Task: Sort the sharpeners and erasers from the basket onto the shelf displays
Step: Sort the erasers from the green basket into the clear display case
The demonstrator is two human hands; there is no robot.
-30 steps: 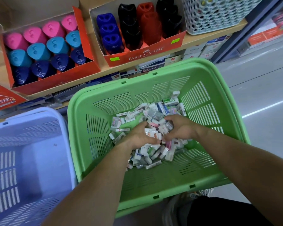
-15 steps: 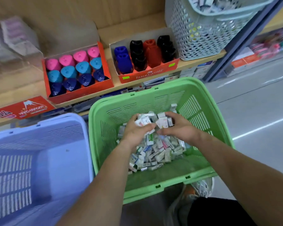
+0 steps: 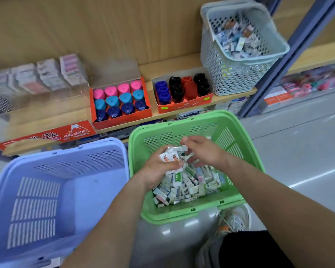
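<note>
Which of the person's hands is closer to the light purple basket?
Left. The left hand, gripping a bunch of erasers, is over the green basket's side next to the purple basket. The right hand is beside it, farther toward the green basket's other side.

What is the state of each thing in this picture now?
left hand: grips a bunch of erasers.
right hand: fingers bent at the bunch, grip unclear.
green basket: upright, erasers piled inside.
grey basket: on the shelf, partly filled.
sharpener boxes: lids open, sharpeners standing inside.
</note>
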